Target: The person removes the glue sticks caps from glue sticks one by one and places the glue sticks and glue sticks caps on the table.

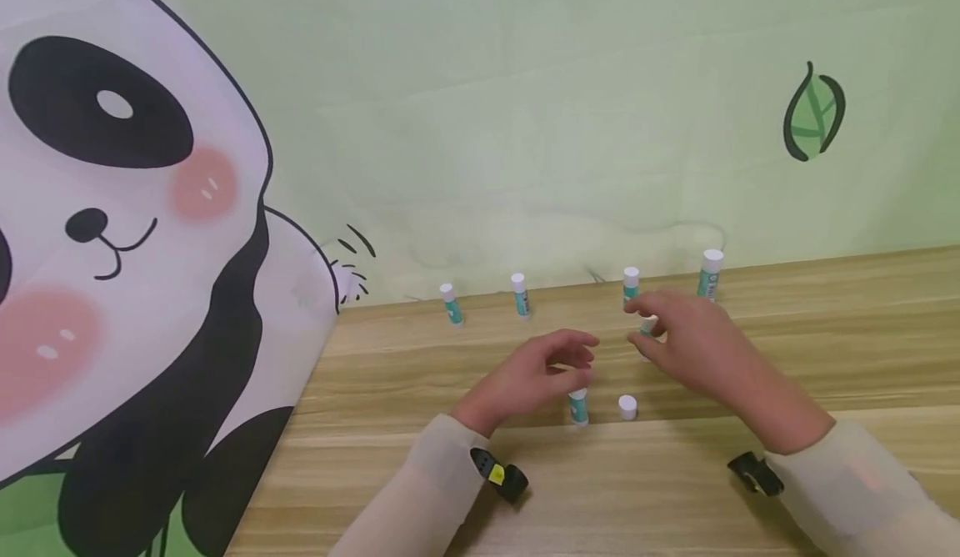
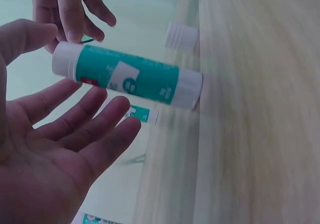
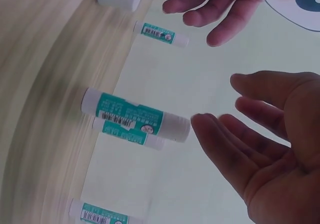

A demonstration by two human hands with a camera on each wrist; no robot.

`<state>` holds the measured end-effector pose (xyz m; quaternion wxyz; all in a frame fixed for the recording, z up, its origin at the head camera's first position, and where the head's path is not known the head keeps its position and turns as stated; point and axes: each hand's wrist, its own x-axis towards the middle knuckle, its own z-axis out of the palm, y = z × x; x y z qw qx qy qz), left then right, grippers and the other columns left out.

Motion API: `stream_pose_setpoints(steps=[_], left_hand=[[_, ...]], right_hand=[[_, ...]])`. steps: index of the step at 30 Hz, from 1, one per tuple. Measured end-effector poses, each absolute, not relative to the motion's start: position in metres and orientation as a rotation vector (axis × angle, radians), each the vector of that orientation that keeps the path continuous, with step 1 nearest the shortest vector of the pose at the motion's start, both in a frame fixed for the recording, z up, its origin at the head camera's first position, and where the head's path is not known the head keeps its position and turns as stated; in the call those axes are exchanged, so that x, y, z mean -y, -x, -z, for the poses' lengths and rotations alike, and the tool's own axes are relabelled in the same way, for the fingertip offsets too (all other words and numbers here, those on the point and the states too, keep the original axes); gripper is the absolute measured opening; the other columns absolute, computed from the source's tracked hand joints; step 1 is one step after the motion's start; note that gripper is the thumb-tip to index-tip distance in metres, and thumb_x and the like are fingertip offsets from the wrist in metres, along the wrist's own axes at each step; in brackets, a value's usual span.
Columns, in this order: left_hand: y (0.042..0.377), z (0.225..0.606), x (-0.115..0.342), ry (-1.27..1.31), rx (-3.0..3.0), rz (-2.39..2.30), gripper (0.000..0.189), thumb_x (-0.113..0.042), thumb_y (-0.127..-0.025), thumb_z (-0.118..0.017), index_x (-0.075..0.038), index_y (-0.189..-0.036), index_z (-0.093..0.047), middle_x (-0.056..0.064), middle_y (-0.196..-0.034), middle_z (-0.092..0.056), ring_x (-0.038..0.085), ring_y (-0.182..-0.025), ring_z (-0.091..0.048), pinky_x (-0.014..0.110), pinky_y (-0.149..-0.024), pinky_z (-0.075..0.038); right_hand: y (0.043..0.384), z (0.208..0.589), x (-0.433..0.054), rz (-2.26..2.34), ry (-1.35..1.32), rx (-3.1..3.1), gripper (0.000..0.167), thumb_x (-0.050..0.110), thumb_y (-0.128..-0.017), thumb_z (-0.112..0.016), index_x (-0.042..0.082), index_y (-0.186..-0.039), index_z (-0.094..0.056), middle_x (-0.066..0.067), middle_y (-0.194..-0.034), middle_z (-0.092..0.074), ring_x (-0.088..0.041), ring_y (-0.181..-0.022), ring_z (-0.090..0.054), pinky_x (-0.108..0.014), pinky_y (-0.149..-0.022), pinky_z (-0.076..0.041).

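My left hand (image 1: 536,373) hovers with relaxed, spread fingers just behind a teal and white glue stick (image 1: 578,408) that stands upright on the table. In the left wrist view, the same glue stick (image 2: 127,77) crosses in front of the thumb and fingers, and nothing is gripped. To its right sits a loose white cap (image 1: 627,408). My right hand (image 1: 693,340) is held in the air, its thumb and fingers apart, close to another upright glue stick (image 1: 647,332). That glue stick (image 3: 132,115) shows a barcode in the right wrist view, the fingertips near its white top.
Along the back of the wooden table (image 1: 390,390) stand several more glue sticks, among them one at the left (image 1: 452,305), a second (image 1: 521,296), a third (image 1: 631,283) and a larger-looking one (image 1: 712,273). Behind them hangs a green backdrop (image 1: 480,123) with a panda print.
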<state>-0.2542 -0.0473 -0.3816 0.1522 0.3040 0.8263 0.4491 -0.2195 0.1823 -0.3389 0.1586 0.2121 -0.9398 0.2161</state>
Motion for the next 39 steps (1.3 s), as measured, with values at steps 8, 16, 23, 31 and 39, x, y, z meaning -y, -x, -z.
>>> stream_pose_setpoints(steps=[8, 16, 23, 31, 39], left_hand=[[0.260, 0.381, 0.037, -0.815, -2.409, -1.304, 0.038, -0.031, -0.094, -0.063, -0.024, -0.131, -0.057, 0.005, -0.125, -0.064, 0.006, -0.110, -0.059, 0.024, -0.095, -0.049], [0.269, 0.379, 0.035, -0.792, -2.429, -1.329, 0.037, -0.032, -0.094, -0.062, -0.023, -0.129, -0.059, -0.005, -0.113, -0.066, 0.006, -0.103, -0.061, 0.025, -0.092, -0.049], [0.275, 0.381, 0.032, -0.792, -2.358, -1.349, 0.039, -0.035, -0.095, -0.061, -0.024, -0.132, -0.056, -0.002, -0.121, -0.065, 0.005, -0.108, -0.060, 0.026, -0.096, -0.049], [0.285, 0.379, 0.029, -0.835, -2.364, -1.339, 0.039, -0.034, -0.095, -0.059, -0.022, -0.132, -0.057, 0.006, -0.126, -0.064, 0.006, -0.108, -0.060, 0.025, -0.094, -0.049], [0.295, 0.377, 0.028, -0.837, -2.293, -1.382, 0.039, -0.031, -0.097, -0.059, -0.018, -0.134, -0.055, 0.011, -0.130, -0.061, 0.021, -0.114, -0.062, 0.025, -0.092, -0.051]], right_hand=[[0.225, 0.345, -0.187, -0.538, -0.547, 2.612, 0.025, 0.013, -0.084, -0.071, 0.002, -0.106, -0.066, -0.016, -0.101, -0.069, -0.029, -0.079, -0.069, -0.045, -0.068, -0.057], [0.229, 0.349, -0.190, -0.497, -0.487, 2.684, 0.036, 0.015, -0.084, -0.070, 0.001, -0.117, -0.063, -0.022, -0.112, -0.064, -0.039, -0.093, -0.065, -0.054, -0.078, -0.054], [0.233, 0.355, -0.190, -0.523, -0.464, 2.794, 0.046, 0.017, -0.087, -0.070, 0.002, -0.128, -0.057, -0.026, -0.124, -0.057, -0.044, -0.102, -0.062, -0.059, -0.083, -0.052], [0.238, 0.360, -0.187, -0.541, -0.507, 2.755, 0.039, 0.013, -0.089, -0.066, 0.000, -0.125, -0.060, -0.025, -0.123, -0.060, -0.043, -0.111, -0.059, -0.057, -0.089, -0.051], [0.242, 0.359, -0.186, -0.536, -0.519, 2.755, 0.033, 0.010, -0.091, -0.062, -0.002, -0.121, -0.062, -0.024, -0.120, -0.063, -0.042, -0.110, -0.061, -0.055, -0.090, -0.051]])
